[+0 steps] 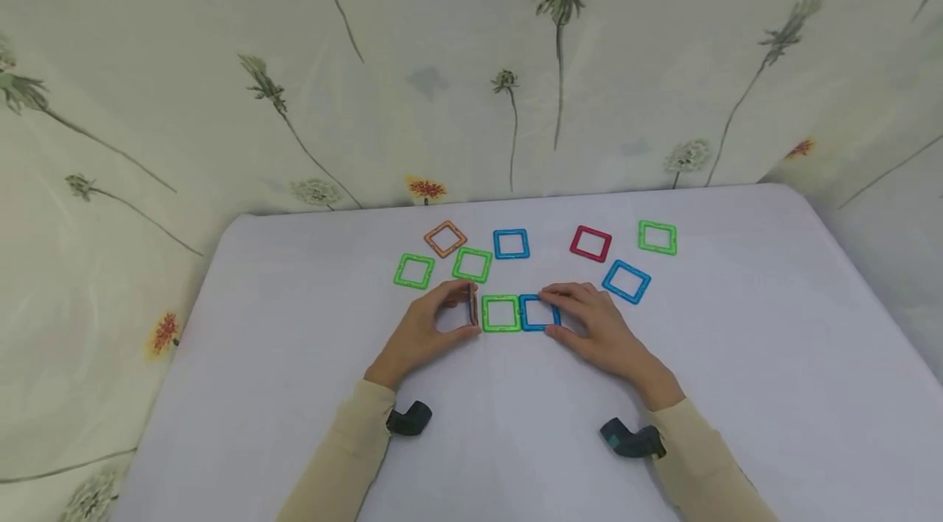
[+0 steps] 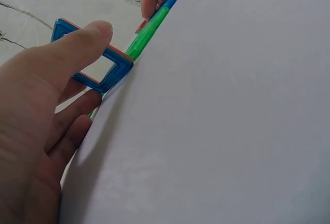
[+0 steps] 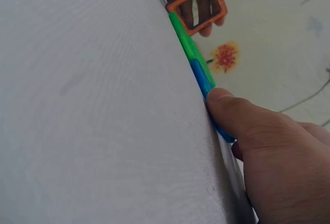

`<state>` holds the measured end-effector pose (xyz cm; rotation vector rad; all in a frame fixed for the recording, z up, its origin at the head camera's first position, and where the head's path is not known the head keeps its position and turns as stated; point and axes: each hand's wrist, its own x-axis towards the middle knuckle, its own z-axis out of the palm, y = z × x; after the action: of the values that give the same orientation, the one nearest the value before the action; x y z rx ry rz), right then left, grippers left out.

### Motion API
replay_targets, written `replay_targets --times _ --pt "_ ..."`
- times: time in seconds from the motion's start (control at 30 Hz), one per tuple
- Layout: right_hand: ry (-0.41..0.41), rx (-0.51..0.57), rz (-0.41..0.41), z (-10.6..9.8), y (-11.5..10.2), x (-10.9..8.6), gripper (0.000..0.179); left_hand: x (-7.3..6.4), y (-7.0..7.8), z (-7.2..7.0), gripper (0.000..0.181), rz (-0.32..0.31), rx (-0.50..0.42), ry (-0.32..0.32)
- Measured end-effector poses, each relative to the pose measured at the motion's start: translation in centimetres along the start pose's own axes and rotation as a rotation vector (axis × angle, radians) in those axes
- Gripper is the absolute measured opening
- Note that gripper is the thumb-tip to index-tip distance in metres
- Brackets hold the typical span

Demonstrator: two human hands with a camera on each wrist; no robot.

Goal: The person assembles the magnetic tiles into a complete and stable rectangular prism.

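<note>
In the head view, my left hand (image 1: 426, 327) pinches a thin pair of square frame tiles upright, thumb at the near edge and fingers at the far one. The left wrist view shows a blue tile (image 2: 121, 70) on one side of this pair; an orange tile (image 3: 210, 22) faces the right wrist camera. Just right of the pair lies a flat green square tile (image 1: 502, 329), side by side with a flat blue square tile (image 1: 523, 313). My right hand (image 1: 598, 330) pinches that flat blue tile, thumb on its near edge, fingers at its far edge.
Behind the hands lie loose tiles: orange (image 1: 457, 229), two green including one green tile (image 1: 410, 285) at the left, blue (image 1: 511, 231), red (image 1: 587, 258), another blue (image 1: 620, 295) and a green one (image 1: 657, 250). A flower-patterned curtain (image 1: 442, 129) borders the white table (image 1: 508, 432).
</note>
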<state>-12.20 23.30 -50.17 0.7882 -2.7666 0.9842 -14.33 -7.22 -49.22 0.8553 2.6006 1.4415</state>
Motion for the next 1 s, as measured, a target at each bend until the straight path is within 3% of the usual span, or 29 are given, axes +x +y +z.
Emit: replay_targets --times 0.37,1.0 --pt "-0.005 -0.007 -0.006 0.0 -0.21 -0.1 0.053 0.03 -0.08 0.33 0.068 -0.005 -0.018 -0.028" --pt "-0.007 -0.009 -0.009 -0.23 -0.59 0.16 0.053 0.0 -0.03 0.33 0.068 0.003 0.0 -0.022"
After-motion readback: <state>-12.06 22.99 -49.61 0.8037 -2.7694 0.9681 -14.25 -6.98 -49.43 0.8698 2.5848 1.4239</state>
